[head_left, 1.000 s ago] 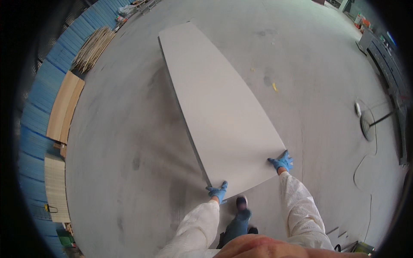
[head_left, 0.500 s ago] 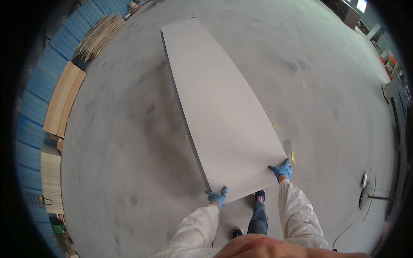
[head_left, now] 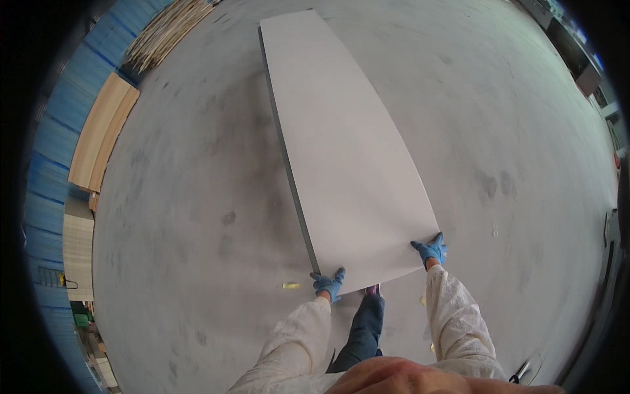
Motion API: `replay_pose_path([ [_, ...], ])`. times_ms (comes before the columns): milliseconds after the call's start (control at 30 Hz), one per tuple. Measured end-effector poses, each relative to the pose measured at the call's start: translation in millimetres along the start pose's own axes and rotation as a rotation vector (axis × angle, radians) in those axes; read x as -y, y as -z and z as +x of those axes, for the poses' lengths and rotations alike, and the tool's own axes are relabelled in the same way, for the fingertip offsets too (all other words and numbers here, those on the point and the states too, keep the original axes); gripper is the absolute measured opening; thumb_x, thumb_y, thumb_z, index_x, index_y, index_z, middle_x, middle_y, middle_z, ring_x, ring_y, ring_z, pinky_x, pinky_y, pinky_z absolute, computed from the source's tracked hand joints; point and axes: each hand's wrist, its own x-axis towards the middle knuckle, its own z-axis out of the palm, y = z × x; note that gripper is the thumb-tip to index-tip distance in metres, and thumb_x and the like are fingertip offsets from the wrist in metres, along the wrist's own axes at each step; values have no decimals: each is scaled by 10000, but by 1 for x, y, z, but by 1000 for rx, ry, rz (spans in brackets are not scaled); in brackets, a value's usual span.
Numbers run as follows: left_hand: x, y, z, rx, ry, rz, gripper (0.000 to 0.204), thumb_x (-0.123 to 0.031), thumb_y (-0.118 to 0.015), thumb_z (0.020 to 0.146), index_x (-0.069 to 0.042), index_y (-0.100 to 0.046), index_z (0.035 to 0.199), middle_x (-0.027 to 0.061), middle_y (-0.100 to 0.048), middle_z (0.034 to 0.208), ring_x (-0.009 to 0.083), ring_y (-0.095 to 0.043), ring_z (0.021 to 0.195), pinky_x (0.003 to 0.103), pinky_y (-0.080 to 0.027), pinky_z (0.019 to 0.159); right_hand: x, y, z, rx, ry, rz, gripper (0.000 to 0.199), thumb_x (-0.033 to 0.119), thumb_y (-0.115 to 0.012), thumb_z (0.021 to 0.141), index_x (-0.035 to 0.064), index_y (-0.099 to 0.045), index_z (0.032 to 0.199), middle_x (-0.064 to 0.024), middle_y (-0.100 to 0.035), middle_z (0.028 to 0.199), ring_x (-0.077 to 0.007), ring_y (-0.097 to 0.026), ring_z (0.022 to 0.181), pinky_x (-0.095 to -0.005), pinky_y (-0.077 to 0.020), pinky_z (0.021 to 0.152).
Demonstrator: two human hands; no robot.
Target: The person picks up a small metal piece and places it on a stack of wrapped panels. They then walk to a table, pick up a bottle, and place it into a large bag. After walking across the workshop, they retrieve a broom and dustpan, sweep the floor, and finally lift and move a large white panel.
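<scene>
A long, pale flat panel [head_left: 348, 144] with a dark grey left edge stretches away from me, apparently above the floor. My left hand [head_left: 328, 284], in a blue glove, grips its near left corner, thumb on top and fingers over the edge. At the near right corner my right hand [head_left: 430, 249], also blue-gloved, holds the panel with its thumb spread over the top face. The undersides of both grips are hidden. What carries the far end cannot be made out. White sleeves cover both my forearms.
Grey concrete floor [head_left: 170, 217] surrounds the panel, with a yellow scrap [head_left: 291, 285] near my left hand. Wooden boards [head_left: 104, 131], a stack of pale sheets [head_left: 77, 253] and thin wooden strips [head_left: 170, 29] line the blue wall [head_left: 49, 171]. Dark equipment [head_left: 607, 295] stands along the right.
I have stepped forward with the panel; yellow scraps and other floor marks now lie nearer to me. Both hands keep their hold on the near corners.
</scene>
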Motion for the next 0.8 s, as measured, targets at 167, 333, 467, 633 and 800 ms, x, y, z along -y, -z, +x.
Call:
replay_pose_path([
  [167, -275, -2, 55, -32, -88, -4, 1466, -715, -792, 577, -56, 106, 1529, 309, -341, 1418, 444, -486, 1234, 492, -498, 978, 231, 42, 160, -24, 100, 40, 1216, 512, -898, 516, 214, -274, 1516, -214, -394, 1410, -401, -383, 1331, -454, -347, 1095],
  [333, -551, -39, 128, 28, 41, -66, 1450, -703, -793, 586, -59, 99, 1532, 292, -348, 1413, 418, -497, 1230, 505, -530, 930, 466, 101, 336, 18, 126, -11, 1216, 538, -891, 525, 185, -281, 1517, -213, -407, 1423, -407, -458, 1289, -446, -424, 1061],
  [467, -753, -62, 194, -15, 100, 22, 1436, -711, -781, 591, -92, 108, 1533, 274, -339, 1417, 402, -481, 1247, 559, -555, 870, 646, 137, 457, 9, 113, -45, 1197, 506, -903, 525, 212, -282, 1505, -194, -411, 1389, -398, -449, 1284, -445, -440, 1032],
  [633, -1007, -46, 261, -50, 65, -4, 1408, -722, -754, 615, -90, 108, 1531, 252, -343, 1419, 387, -490, 1233, 535, -599, 792, 885, 168, 594, 36, 145, -87, 1204, 526, -897, 530, 218, -260, 1505, -184, -398, 1410, -397, -441, 1290, -449, -437, 1035],
  [800, -1246, -13, 330, -28, 159, -147, 1378, -688, -774, 623, -147, 107, 1534, 215, -319, 1434, 384, -485, 1227, 513, -615, 737, 1111, 190, 703, 46, 137, -101, 1219, 537, -897, 521, 222, -249, 1504, -180, -399, 1402, -401, -438, 1285, -458, -435, 1027],
])
